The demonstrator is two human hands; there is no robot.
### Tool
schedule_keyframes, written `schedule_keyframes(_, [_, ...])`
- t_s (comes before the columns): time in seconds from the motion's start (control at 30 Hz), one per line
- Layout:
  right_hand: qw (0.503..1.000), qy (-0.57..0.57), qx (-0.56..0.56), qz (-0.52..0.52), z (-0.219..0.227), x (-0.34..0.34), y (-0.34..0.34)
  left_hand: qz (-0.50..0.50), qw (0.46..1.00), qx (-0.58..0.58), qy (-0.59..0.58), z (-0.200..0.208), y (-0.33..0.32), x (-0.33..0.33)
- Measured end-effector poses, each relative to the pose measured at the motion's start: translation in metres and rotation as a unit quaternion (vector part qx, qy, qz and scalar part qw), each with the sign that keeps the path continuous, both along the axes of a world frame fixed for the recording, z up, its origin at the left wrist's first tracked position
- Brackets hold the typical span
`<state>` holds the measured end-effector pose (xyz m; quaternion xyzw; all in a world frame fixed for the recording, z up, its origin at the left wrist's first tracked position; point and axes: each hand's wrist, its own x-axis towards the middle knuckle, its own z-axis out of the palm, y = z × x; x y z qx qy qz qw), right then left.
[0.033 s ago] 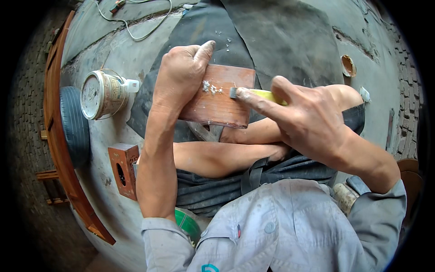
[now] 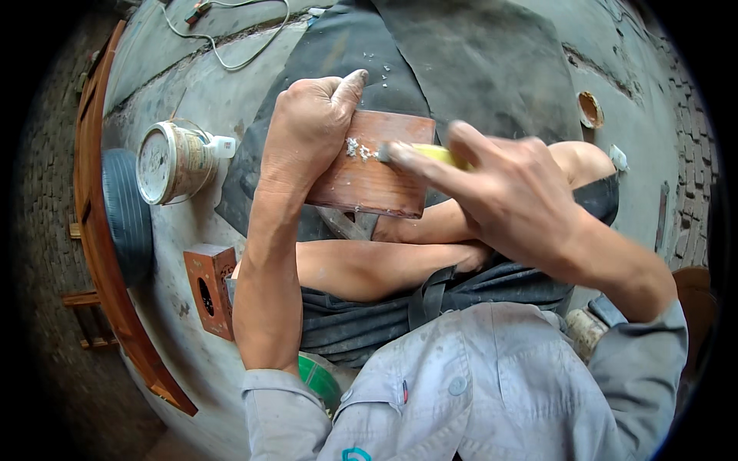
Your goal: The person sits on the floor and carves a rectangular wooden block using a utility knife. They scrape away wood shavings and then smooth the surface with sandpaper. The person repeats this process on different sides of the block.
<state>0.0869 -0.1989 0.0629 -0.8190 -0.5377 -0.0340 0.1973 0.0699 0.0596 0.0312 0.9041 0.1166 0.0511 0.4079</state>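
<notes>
My left hand (image 2: 306, 127) is closed around the left end of a reddish-brown wooden block (image 2: 369, 188), its thumb lying along the top edge. The block is held tilted above my crossed legs, and its far side is hidden. My right hand (image 2: 515, 184) grips a small scraper by its yellow handle (image 2: 435, 154), the index finger stretched along it. The scraper's short metal blade (image 2: 383, 152) rests on the upper face of the block. Pale shavings (image 2: 358, 149) lie in a small heap just left of the blade.
A dark sheet (image 2: 484, 69) covers the floor ahead, with a few crumbs on it. On the left are a lidded white bucket (image 2: 188, 163), a tyre (image 2: 127, 215), a long wooden frame (image 2: 91, 173) and a wooden box (image 2: 217, 303) with an oval hole. A cable (image 2: 219, 50) lies far left.
My right hand has moved slightly left, taking the scraper's blade across the block up to the shavings. The left hand and block have barely shifted.
</notes>
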Motion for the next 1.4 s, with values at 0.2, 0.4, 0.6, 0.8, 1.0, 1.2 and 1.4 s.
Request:
schedule_keyframes(0.2, [1.0, 0.001, -0.009, 0.018, 0.002, 0.001, -0.005, 0.006, 1.0, 0.006, 0.029, 0.005, 0.003, -0.004])
schedule_keyframes(0.4, [1.0, 0.0, -0.001, 0.004, -0.004, 0.001, 0.01, 0.008, 0.999, 0.004, 0.031, 0.003, -0.001, -0.002])
schedule_keyframes(0.6, [1.0, 0.002, 0.003, 0.015, -0.002, 0.002, 0.012, -0.004, 1.0, 0.022, 0.019, 0.004, -0.001, -0.002])
schedule_keyframes(0.8, [0.999, -0.002, -0.03, 0.017, 0.004, 0.003, -0.001, 0.008, 1.0, 0.008, 0.018, 0.006, -0.004, -0.002])
schedule_keyframes(1.0, [0.999, 0.002, -0.029, 0.018, 0.007, 0.004, 0.002, 0.004, 1.0, 0.003, 0.017, 0.006, -0.005, -0.003])
schedule_keyframes(1.2, [1.0, -0.001, 0.001, 0.024, 0.003, 0.011, 0.013, 0.002, 1.0, -0.008, 0.016, 0.006, -0.003, -0.002])
schedule_keyframes(1.4, [0.999, -0.011, -0.035, 0.023, 0.007, 0.011, 0.01, -0.005, 1.0, 0.012, 0.007, 0.007, -0.007, -0.003])
